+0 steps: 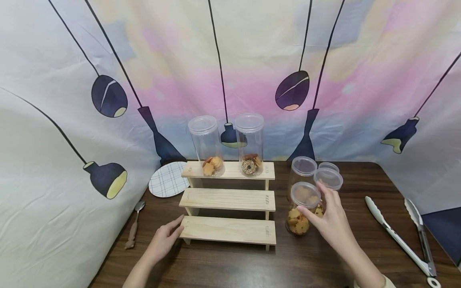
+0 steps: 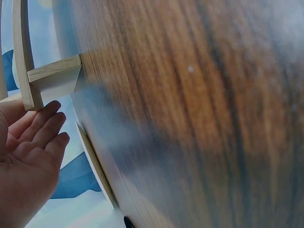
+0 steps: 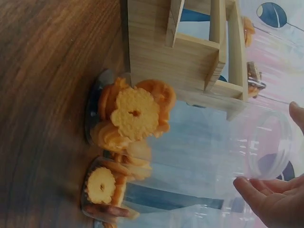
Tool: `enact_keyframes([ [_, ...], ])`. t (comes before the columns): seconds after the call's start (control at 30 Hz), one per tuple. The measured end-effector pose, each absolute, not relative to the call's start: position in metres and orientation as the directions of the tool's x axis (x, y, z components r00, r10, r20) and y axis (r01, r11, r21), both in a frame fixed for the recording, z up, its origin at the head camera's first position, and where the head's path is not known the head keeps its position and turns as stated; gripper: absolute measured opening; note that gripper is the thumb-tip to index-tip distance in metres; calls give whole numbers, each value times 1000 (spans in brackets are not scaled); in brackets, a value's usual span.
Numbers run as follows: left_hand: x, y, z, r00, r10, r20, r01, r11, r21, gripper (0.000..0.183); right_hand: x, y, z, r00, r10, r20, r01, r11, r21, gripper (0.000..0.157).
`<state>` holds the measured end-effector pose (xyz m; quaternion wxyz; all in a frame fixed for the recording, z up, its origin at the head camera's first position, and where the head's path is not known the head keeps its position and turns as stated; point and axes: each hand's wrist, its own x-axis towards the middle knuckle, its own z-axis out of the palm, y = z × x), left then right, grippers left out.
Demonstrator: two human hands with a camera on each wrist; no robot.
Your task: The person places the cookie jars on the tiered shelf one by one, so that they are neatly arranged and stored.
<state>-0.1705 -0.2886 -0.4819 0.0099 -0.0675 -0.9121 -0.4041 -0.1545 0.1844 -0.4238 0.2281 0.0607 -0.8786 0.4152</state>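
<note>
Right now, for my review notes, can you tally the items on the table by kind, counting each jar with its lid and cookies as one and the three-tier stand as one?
Lidded jars: 6
Wooden stand: 1
Checked plate: 1
Spoon: 1
Tongs: 1
Total: 10

Over on the counter [image 1: 230,266], a rack [image 1: 227,199] carries two jars [image 1: 249,144] on top; four more jars [image 1: 298,222] cluster at its right, tongs [image 1: 404,245] farther right; left, a spoon [image 1: 135,226] before a mat [image 1: 167,180].
</note>
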Motion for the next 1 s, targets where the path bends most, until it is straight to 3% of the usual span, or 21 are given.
enact_keyframes([
  [1.0, -170, -287, -480, -992, 109, 68, 124, 663, 738, 46, -163, 183, -426, -918, 63, 392, -263, 644, -719, 84],
])
